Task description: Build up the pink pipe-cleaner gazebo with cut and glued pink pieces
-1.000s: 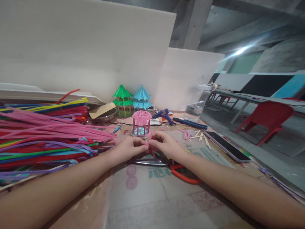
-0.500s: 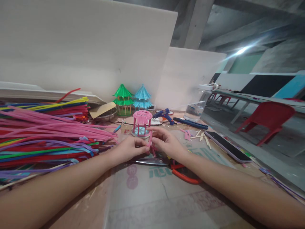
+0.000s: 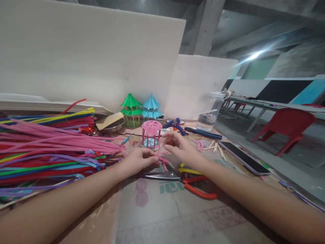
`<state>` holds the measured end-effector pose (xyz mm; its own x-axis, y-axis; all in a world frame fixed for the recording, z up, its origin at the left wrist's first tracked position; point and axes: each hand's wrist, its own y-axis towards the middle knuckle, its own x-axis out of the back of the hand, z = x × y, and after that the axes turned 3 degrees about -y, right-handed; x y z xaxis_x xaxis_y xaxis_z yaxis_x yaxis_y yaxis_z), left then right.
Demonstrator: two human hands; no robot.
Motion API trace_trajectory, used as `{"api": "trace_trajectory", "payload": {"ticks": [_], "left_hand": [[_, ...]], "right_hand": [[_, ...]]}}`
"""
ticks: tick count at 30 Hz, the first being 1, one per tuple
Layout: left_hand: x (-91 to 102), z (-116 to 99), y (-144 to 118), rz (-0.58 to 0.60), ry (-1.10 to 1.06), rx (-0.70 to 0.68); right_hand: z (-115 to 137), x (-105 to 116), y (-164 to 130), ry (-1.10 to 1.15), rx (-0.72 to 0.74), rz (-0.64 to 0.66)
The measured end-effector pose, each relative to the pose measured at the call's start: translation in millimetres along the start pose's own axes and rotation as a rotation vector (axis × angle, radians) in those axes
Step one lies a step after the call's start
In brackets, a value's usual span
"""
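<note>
My left hand [image 3: 138,160] pinches a bundle of short pink pipe-cleaner pieces [image 3: 162,160] just above the table. My right hand [image 3: 178,147] is raised a little to the right of the bundle, fingers curled around the top end of one pink piece. A small pink pavilion model [image 3: 151,134] stands just behind both hands. Scissors with orange handles [image 3: 188,181] lie on the table under my right wrist.
A big heap of coloured pipe cleaners [image 3: 48,145] fills the left. Green [image 3: 130,108] and blue [image 3: 151,106] pavilion models stand at the back by white boards. A glue gun [image 3: 175,124], a clear jar [image 3: 210,113], a phone [image 3: 241,157] and wooden sticks [image 3: 215,146] lie to the right.
My right hand has lifted up and away from my left hand, drawing a pink piece upward. The left hand has stayed in place with the bundle.
</note>
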<state>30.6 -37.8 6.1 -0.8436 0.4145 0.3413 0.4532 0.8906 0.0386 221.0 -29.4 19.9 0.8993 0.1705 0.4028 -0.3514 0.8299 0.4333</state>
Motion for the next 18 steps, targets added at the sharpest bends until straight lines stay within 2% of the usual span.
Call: {"api": "trace_trajectory", "payload": {"ticks": [4, 8, 14, 18], "left_hand": [[-0.8, -1.5, 0.0, -0.031, -0.117, 0.086], [-0.9, -1.8, 0.2, -0.056, -0.136, 0.103], [-1.8, 0.1, 0.6, -0.051, -0.187, 0.094], [-2.6, -0.2, -0.3, -0.054, -0.228, 0.11]], "right_hand": [[15.7, 22.1, -4.9, -0.21, 0.035, 0.129], [23.8, 37.9, -21.7, -0.418, 0.028, 0.217], [43.8, 59.3, -47.9, -0.747, -0.101, 0.623], [45.9, 68.0, -53.6, -0.79, -0.133, 0.703]]}}
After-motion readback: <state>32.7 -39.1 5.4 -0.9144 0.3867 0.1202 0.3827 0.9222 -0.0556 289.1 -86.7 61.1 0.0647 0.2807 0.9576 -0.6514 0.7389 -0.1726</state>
